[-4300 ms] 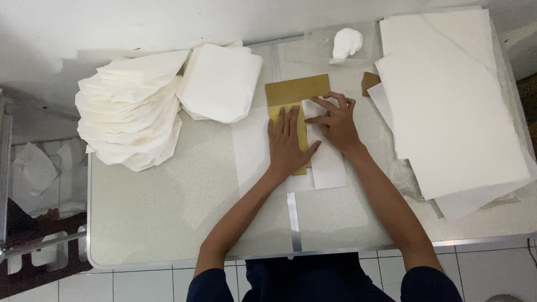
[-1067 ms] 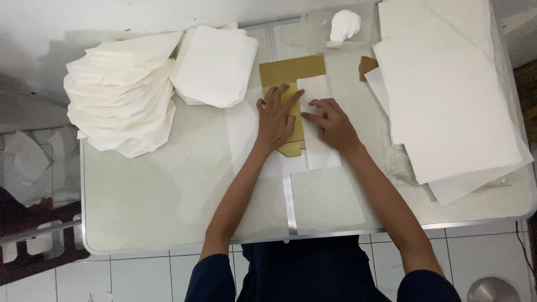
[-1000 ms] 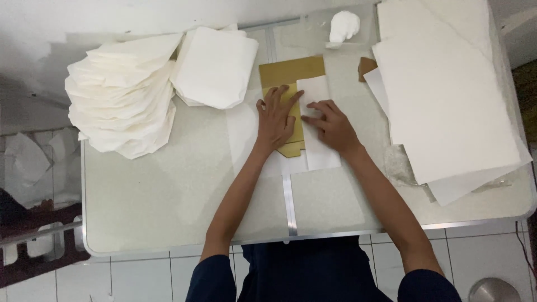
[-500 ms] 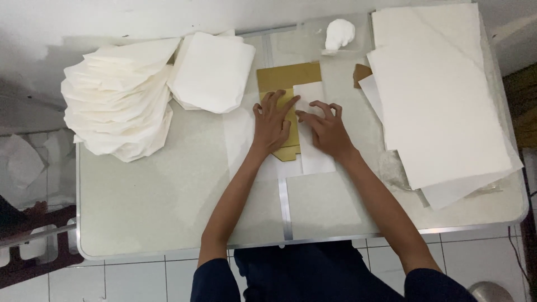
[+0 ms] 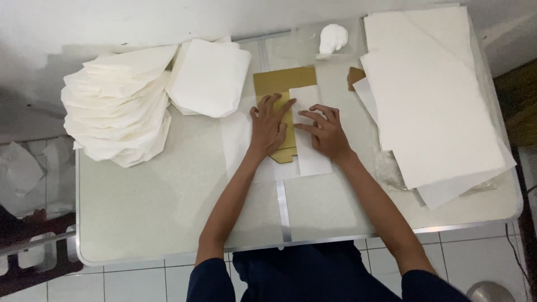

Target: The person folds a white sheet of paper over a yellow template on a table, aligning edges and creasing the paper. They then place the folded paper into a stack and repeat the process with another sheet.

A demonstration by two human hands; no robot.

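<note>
Where the left hand [image 5: 269, 127] presses, gold card [image 5: 282, 84] lies half-hidden.

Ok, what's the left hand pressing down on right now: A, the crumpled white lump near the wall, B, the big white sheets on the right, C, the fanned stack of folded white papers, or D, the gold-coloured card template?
D: the left hand lies flat on the gold card template, beside the white paper under the right hand.
</note>
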